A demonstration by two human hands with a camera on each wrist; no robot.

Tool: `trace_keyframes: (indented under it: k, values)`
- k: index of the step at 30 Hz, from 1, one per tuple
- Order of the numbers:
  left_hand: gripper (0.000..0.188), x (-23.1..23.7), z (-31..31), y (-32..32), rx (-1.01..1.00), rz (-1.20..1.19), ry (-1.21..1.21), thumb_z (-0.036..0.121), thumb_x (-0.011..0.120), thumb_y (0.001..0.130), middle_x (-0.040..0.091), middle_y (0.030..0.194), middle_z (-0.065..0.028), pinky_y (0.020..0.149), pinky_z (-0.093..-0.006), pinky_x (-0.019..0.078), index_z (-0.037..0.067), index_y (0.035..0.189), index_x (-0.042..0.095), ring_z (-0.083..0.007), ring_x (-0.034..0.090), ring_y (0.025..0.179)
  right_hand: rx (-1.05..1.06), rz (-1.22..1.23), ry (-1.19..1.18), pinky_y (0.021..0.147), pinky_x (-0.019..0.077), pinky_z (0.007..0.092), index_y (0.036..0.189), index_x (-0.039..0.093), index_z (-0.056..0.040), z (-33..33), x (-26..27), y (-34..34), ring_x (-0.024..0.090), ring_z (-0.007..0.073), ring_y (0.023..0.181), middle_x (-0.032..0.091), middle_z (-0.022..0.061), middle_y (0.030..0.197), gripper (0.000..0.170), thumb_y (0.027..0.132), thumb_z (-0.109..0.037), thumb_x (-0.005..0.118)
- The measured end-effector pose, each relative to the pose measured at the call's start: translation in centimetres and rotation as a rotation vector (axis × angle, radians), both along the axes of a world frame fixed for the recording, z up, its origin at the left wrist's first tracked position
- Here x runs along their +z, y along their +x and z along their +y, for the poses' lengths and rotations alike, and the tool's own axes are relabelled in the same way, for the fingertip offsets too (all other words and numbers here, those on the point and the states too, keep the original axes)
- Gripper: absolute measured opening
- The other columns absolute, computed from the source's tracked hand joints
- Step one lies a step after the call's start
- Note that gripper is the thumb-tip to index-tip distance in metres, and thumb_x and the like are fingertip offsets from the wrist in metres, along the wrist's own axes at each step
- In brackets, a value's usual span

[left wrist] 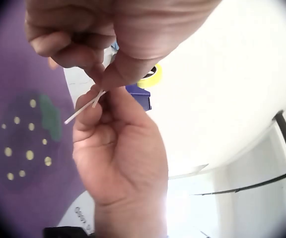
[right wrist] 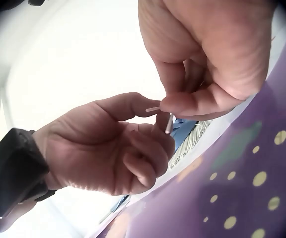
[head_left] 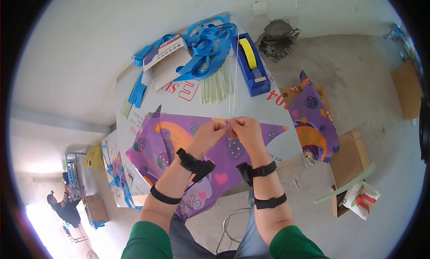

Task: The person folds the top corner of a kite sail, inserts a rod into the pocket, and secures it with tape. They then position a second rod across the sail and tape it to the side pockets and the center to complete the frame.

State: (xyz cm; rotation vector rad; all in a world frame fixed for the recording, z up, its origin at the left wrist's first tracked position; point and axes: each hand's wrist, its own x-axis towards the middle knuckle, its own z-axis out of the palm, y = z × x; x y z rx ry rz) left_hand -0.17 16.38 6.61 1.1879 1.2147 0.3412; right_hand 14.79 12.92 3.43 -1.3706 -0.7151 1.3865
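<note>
Two thin white rods (head_left: 230,89) rise from between the fingertips in the head view. My left hand (head_left: 209,136) and right hand (head_left: 247,133) meet there, each pinching the rods. Below them lies a purple printed sheet (head_left: 233,169) with hearts, strawberries and an orange crescent, partly hanging over the table edge. In the left wrist view the short rod ends (left wrist: 81,110) cross beneath the touching fingertips of my left hand (left wrist: 153,29) and right hand (left wrist: 125,153). The right wrist view shows the rod ends (right wrist: 169,124) between my left hand (right wrist: 103,144) and right hand (right wrist: 212,49).
Beyond the hands are a blue tape dispenser (head_left: 257,80) with yellow tape, blue ribbons (head_left: 210,44), an open carton (head_left: 163,57) and a bundle of pale rods (head_left: 215,89). Another purple sheet (head_left: 313,111) lies at the right. A person (head_left: 67,209) is at the far left.
</note>
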Motion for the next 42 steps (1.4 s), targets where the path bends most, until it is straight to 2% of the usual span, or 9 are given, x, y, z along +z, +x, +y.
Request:
trace_keyframes:
  k: [2,8,10,12,14,21,36,39,42]
  values:
    - [0.022,0.9,-1.2,-0.2,-0.084,0.252,0.217,0.021,0.062,0.085,0.056,0.069,0.0007,0.058,-0.0246,0.0406,-0.001,0.084,0.062,-0.0074,0.049,0.062,0.053,-0.009,0.002,0.045,0.0400,0.0228,0.077,0.067,0.0026,0.0,-0.1,-0.4,0.051,0.0077,0.046,0.058,0.0024,0.057,0.020,0.086,-0.014,0.062]
    - [0.017,-1.7,-0.8,-2.5,-0.125,0.353,0.606,0.015,0.062,0.085,0.058,0.072,-0.0075,0.063,-0.0281,0.0449,-0.002,0.086,0.062,-0.0138,0.054,0.066,0.143,-0.152,0.026,0.047,0.0384,0.0232,0.076,0.066,0.0025,0.1,0.2,-1.0,0.049,0.0056,0.050,0.058,0.0010,0.057,0.021,0.085,-0.016,0.063]
    - [0.013,-2.3,3.1,-4.7,-0.160,0.375,0.982,0.011,0.061,0.084,0.061,0.085,-0.0115,0.067,-0.0332,0.0472,-0.001,0.089,0.063,-0.0234,0.059,0.076,0.095,-0.108,-0.007,0.048,0.0376,0.0201,0.079,0.066,0.0012,-0.1,0.9,-1.0,0.047,0.0046,0.051,0.055,-0.0010,0.059,0.020,0.087,-0.017,0.063]
    - [0.014,-2.2,7.9,-6.8,-0.132,0.596,1.031,0.014,0.057,0.084,0.059,0.114,-0.0147,0.090,-0.0415,0.0430,0.005,0.088,0.067,-0.0328,0.052,0.111,0.089,-0.115,-0.017,0.048,0.0378,0.0200,0.079,0.066,0.0008,-0.1,0.9,-1.1,0.047,0.0044,0.051,0.056,-0.0010,0.060,0.020,0.087,-0.017,0.063]
    - [0.015,-2.2,11.3,-8.3,-0.177,0.914,1.267,0.012,0.056,0.083,0.058,0.120,-0.0126,0.095,-0.0440,0.0399,0.005,0.090,0.067,-0.0319,0.047,0.118,0.080,-0.127,-0.017,0.048,0.0380,0.0198,0.080,0.066,0.0004,0.2,0.9,-1.2,0.048,0.0043,0.051,0.056,-0.0009,0.061,0.019,0.087,-0.017,0.062]
    - [0.024,-4.8,18.6,-11.5,-0.272,1.098,1.213,0.010,0.054,0.082,0.058,0.123,-0.0083,0.096,-0.0444,0.0393,0.005,0.102,0.066,-0.0263,0.047,0.120,0.066,-0.143,-0.022,0.049,0.0393,0.0213,0.082,0.066,0.0020,0.5,0.7,-1.6,0.050,0.0051,0.053,0.059,0.0004,0.063,0.019,0.086,-0.017,0.063]
    - [0.023,-4.2,13.8,-16.0,-0.331,0.656,1.285,0.006,0.052,0.085,0.062,0.112,-0.0122,0.094,-0.0383,0.0438,0.002,0.104,0.064,-0.0304,0.054,0.109,0.032,-0.186,0.013,0.050,0.0413,0.0226,0.085,0.067,0.0034,0.1,0.6,-1.6,0.052,0.0073,0.053,0.061,0.0027,0.063,0.019,0.085,-0.015,0.065]
    - [0.017,-3.8,14.2,-17.0,-0.291,0.620,1.246,0.010,0.055,0.086,0.063,0.107,-0.0127,0.090,-0.0387,0.0460,0.003,0.097,0.067,-0.0310,0.056,0.105,0.039,-0.192,0.002,0.050,0.0412,0.0230,0.086,0.067,0.0033,0.2,0.4,-1.7,0.052,0.0077,0.053,0.061,0.0029,0.063,0.019,0.085,-0.016,0.065]
    - [0.020,-3.4,16.6,-17.2,0.052,0.476,0.935,0.017,0.055,0.090,0.064,0.104,-0.0134,0.089,-0.0359,0.0471,0.003,0.099,0.067,-0.0304,0.060,0.102,0.042,-0.208,-0.009,0.050,0.0409,0.0236,0.086,0.066,0.0032,0.3,0.4,-1.9,0.052,0.0080,0.053,0.061,0.0032,0.064,0.020,0.085,-0.017,0.065]
